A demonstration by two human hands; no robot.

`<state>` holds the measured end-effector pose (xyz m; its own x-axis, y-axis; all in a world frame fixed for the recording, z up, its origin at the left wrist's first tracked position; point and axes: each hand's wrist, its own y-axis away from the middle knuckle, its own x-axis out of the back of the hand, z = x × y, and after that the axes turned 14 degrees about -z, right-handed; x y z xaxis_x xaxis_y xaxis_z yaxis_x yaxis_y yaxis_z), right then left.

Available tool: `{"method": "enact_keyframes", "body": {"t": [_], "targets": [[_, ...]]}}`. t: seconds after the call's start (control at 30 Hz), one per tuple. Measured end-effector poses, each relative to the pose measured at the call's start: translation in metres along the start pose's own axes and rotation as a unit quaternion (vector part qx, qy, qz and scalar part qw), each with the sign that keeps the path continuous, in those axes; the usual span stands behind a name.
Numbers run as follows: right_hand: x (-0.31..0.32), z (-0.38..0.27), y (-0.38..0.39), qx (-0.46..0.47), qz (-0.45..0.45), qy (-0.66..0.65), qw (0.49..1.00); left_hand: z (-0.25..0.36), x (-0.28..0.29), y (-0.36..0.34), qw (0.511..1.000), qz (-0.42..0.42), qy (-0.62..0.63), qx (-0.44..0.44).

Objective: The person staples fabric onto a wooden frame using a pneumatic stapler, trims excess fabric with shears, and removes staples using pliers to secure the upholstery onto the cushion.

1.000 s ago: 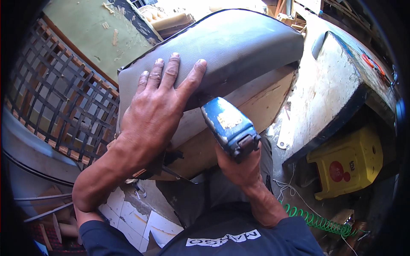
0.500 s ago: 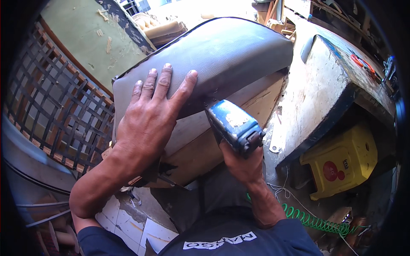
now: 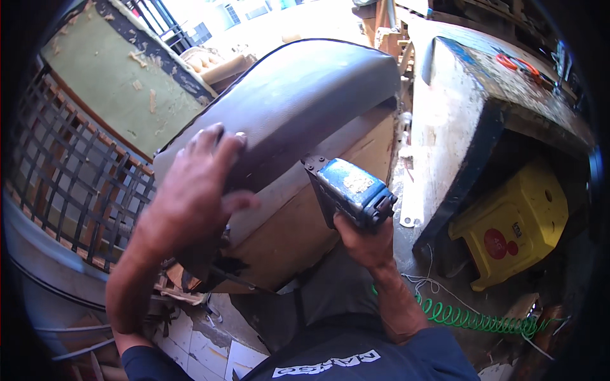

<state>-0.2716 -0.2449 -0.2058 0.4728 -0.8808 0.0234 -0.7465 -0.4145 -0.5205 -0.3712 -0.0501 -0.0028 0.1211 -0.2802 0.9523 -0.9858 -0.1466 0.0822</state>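
Note:
A grey upholstered seat cushion (image 3: 305, 95) on a wooden board (image 3: 298, 228) lies tilted in front of me. My left hand (image 3: 194, 190) presses flat on the grey cover near its lower edge, fingers spread over the fold. My right hand (image 3: 362, 238) grips the handle of a blue pneumatic staple gun (image 3: 349, 190), whose nose sits against the seam where the grey cover meets the wood.
A green coiled air hose (image 3: 470, 317) trails right from my right arm. A yellow plastic stool (image 3: 515, 222) sits under a paint-stained workbench (image 3: 457, 120) on the right. A lattice frame (image 3: 70, 171) and a green foam panel (image 3: 108, 82) stand at the left.
My left hand has slid down and left along the cushion edge. The staple gun and my right hand have shifted slightly right along the seam.

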Motion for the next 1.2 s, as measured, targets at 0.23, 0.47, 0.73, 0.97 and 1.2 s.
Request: {"method": "enact_keyframes", "body": {"t": [0.23, 0.47, 0.73, 0.97, 1.2], "targets": [[0.016, 0.036, -0.014, -0.048, 0.014, 0.001, 0.999, -0.049, 0.033, -0.195, 0.985, 0.041, 0.164, 0.021], [-0.006, 0.08, 0.001, -0.003, -0.008, -0.017, 1.0, -0.073, 0.002, -0.276, 0.992, -0.052, 0.113, 0.011], [-0.001, 0.091, 0.006, 0.018, -0.044, 0.006, 0.999, 0.033, 0.024, -0.194, 0.989, -0.051, 0.028, -0.134], [0.019, 0.073, -0.012, 0.024, -0.039, 0.066, 0.997, 0.05, 0.009, -0.182, 0.989, 0.023, -0.006, -0.147], [0.063, 0.055, -0.063, 0.05, 0.027, 0.057, 0.997, 0.07, 0.001, -0.176, 0.996, 0.056, -0.029, -0.061]]}}
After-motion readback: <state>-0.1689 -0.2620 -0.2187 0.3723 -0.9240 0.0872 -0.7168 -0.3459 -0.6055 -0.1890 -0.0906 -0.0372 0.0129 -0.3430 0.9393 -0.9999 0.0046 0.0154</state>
